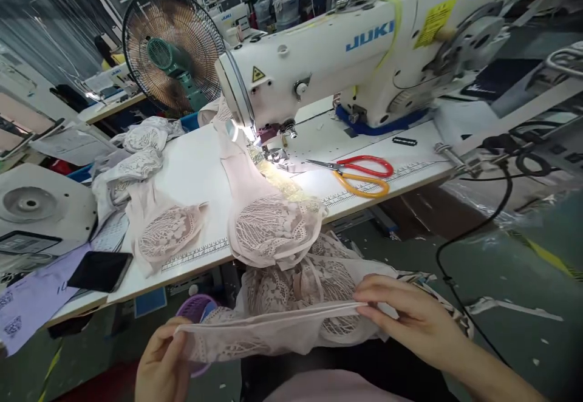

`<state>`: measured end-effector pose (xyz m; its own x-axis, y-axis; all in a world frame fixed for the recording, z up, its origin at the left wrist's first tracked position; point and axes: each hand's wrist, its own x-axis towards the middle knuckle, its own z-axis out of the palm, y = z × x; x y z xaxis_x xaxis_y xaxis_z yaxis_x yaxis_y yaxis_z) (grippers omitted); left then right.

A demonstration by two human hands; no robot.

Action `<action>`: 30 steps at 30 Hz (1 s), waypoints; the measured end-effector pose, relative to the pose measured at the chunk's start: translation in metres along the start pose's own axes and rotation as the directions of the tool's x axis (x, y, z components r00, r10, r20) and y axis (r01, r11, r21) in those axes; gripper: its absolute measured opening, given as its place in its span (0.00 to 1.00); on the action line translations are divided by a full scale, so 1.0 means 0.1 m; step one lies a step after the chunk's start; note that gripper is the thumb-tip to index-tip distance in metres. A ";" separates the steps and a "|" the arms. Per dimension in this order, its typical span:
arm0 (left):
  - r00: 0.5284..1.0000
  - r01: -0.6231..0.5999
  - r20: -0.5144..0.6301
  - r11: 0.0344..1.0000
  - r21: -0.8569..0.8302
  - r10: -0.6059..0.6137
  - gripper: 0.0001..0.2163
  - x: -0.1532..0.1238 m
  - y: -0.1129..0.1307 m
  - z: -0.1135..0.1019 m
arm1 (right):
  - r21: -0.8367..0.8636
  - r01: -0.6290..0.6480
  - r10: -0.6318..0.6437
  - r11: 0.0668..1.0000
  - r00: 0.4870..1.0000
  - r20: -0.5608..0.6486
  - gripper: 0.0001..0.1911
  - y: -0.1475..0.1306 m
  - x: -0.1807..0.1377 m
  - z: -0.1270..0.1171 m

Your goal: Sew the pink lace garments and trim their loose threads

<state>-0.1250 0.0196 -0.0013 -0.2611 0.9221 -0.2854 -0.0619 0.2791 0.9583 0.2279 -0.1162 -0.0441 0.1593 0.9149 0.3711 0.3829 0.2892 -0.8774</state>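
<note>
Between my hands a pale pink lace bra point(273, 328) is stretched sideways above my lap, its long edge pulled nearly straight. My left hand point(163, 359) pinches one end of that edge between thumb and fingers. At the other end, my right hand point(405, 320) pinches the fabric the same way. Just beyond, another lace bra cup point(276, 227) hangs over the table's front edge, its fabric running back to the needle area of the white sewing machine point(314, 56). More lace pieces are bunched behind the held bra, partly hidden by it.
Scissors point(362, 174) with red and orange handles lie right of the needle. A lace cup point(168, 232), a black phone point(101, 270) and piled bras point(141, 147) are on the table's left. A fan point(170, 50) stands behind; a purple basket point(198, 308) sits below. A black cable point(455, 232) hangs right.
</note>
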 end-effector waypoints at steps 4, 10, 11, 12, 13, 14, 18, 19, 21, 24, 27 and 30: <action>0.998 -0.025 0.053 0.999 0.043 0.023 0.18 0.04 -0.01 -0.08 | 0.009 -0.034 0.034 0.999 0.998 0.051 0.06 -0.09 0.04 -0.02; 0.901 -0.236 0.382 0.971 0.027 0.208 0.12 -0.20 0.10 -0.17 | -0.060 -0.182 0.191 0.982 0.951 0.242 0.09 0.00 -0.15 -0.21; 0.872 -0.240 0.445 0.971 0.026 0.203 0.12 -0.26 0.11 -0.15 | -0.136 -0.179 0.205 0.974 0.956 0.210 0.08 0.06 -0.18 -0.20; 0.853 -0.226 0.485 0.974 0.017 0.190 0.12 -0.31 0.11 -0.10 | -0.212 -0.155 0.190 0.965 0.970 0.153 0.09 0.13 -0.19 -0.17; 0.834 -0.196 0.528 0.981 0.010 0.161 0.12 -0.35 0.10 -0.05 | -0.264 -0.103 0.138 0.959 0.984 0.116 0.12 0.18 -0.18 -0.09; 0.818 -0.157 0.560 0.988 -0.001 0.131 0.12 -0.37 0.08 0.01 | -0.291 -0.037 0.077 0.956 0.989 0.127 0.14 0.19 -0.15 0.01; 0.766 -0.044 0.637 0.996 -0.081 0.086 0.15 -0.40 -0.01 0.15 | -0.177 0.233 -0.130 0.956 0.880 0.458 0.14 -0.08 0.06 0.64; 0.769 -0.021 0.634 0.995 -0.095 0.077 0.15 -0.41 -0.02 0.17 | -0.150 0.279 -0.170 0.949 0.849 0.500 0.13 -0.18 0.12 0.79; 0.793 0.025 0.607 0.993 -0.114 0.050 0.16 -0.43 -0.01 0.15 | -0.126 0.341 -0.220 0.932 0.804 0.552 0.08 -0.31 0.21 1.06; 0.840 0.080 0.543 0.985 -0.151 0.015 0.16 -0.45 0.01 0.08 | -0.165 0.352 -0.219 0.921 0.821 0.527 0.12 -0.34 0.27 1.31; 0.856 0.121 0.517 0.973 -0.198 -0.001 0.16 -0.44 -0.02 -0.01 | -0.196 0.344 -0.205 0.918 0.838 0.506 0.19 -0.26 0.29 1.44; 0.857 0.166 0.515 0.964 -0.209 -0.036 0.16 -0.41 -0.11 -0.10 | -0.208 0.362 -0.221 0.909 0.840 0.496 0.17 -0.20 0.28 1.52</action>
<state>-0.1230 -0.0236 -0.0001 0.2745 0.9177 -0.2873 -0.3042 0.3663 0.8794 0.0864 -0.0532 -0.0624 -0.4021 0.8440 0.3549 0.5946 0.5355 -0.5998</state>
